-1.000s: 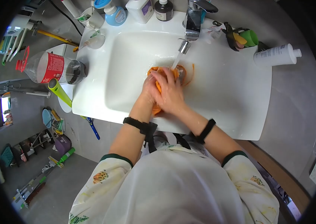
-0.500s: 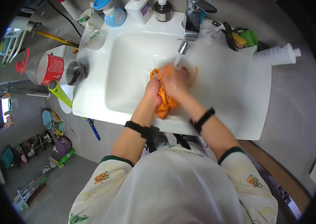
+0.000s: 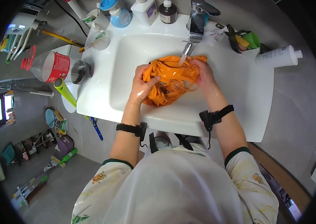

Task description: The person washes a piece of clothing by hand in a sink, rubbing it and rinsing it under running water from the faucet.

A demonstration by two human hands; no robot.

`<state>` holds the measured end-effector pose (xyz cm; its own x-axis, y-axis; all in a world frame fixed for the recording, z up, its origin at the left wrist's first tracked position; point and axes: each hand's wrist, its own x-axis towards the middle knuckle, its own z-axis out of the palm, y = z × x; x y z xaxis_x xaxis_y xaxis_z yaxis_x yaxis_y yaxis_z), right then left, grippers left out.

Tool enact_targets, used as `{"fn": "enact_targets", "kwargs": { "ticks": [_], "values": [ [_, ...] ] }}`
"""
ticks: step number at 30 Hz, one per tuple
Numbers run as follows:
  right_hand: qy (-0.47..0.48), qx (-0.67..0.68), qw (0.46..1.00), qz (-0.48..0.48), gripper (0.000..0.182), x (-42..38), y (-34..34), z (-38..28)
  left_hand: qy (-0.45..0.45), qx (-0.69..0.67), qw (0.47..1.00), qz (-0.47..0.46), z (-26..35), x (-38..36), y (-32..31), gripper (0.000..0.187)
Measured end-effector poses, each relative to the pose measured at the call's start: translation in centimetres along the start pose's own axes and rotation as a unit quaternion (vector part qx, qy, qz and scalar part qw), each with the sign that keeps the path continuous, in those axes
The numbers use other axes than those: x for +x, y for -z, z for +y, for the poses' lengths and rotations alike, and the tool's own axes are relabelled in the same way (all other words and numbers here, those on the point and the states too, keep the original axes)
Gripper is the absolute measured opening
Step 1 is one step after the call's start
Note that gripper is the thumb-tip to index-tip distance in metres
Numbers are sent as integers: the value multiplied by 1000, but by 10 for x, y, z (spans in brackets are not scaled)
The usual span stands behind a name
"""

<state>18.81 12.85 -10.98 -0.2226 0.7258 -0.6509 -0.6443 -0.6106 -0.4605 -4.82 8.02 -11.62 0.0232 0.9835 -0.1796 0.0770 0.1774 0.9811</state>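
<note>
A wet orange cloth [image 3: 169, 71] is spread between my two hands in the white sink [image 3: 122, 63]. My left hand [image 3: 142, 84] grips its left edge, thumb lying over the fabric. The cloth's upper right end is pinched in my right hand [image 3: 204, 72]. Water runs from the chrome faucet [image 3: 196, 28] through its small angled nozzle [image 3: 188, 48] onto the upper part of the cloth. Lower down, the fabric hangs bunched against the basin, with a thin loose strap near its right side.
Along the back rim stand a blue pump bottle [image 3: 120, 16], a white bottle [image 3: 144, 13] and a dark bottle [image 3: 167, 13]. A large plastic bottle [image 3: 59, 67] is at the left. At the right are a green cup [image 3: 252, 40] and a white bottle lying down [image 3: 277, 57].
My hands have moved apart, the left one leftward and the right one rightward. The orange cloth, bunched between them before, is now opened out wide under the water.
</note>
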Motion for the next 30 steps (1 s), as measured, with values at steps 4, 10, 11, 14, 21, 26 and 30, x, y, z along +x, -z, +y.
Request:
{"fn": "enact_targets", "kwargs": {
  "ticks": [4, 10, 11, 14, 21, 26, 30],
  "values": [
    [438, -414, 794, 81, 28, 7, -4, 5, 142, -400, 905, -39, 24, -14, -19, 65],
    [564, -587, 581, -8, 36, -72, -34, 76, 296, -547, 777, -94, 16, 6, -49, 70],
    [559, -622, 548, -1, 37, -74, -43, 83, 300, -545, 772, -131, 7, 8, -54, 62],
    [348, -684, 640, 44, 36, -30, -49, 55, 88, -426, 881, -187, -50, 6, -78, 40],
    [245, -446, 852, 123, 33, 45, 17, 65, 301, -529, 792, 27, 10, -8, -81, 39],
    [470, -659, 583, 69, 27, -37, -53, 86, 213, -666, 691, -181, -24, 5, -61, 43],
    [183, -453, 865, 111, 24, 35, -13, 41, 307, -524, 794, 10, 2, -16, -87, 32]
  ]
}}
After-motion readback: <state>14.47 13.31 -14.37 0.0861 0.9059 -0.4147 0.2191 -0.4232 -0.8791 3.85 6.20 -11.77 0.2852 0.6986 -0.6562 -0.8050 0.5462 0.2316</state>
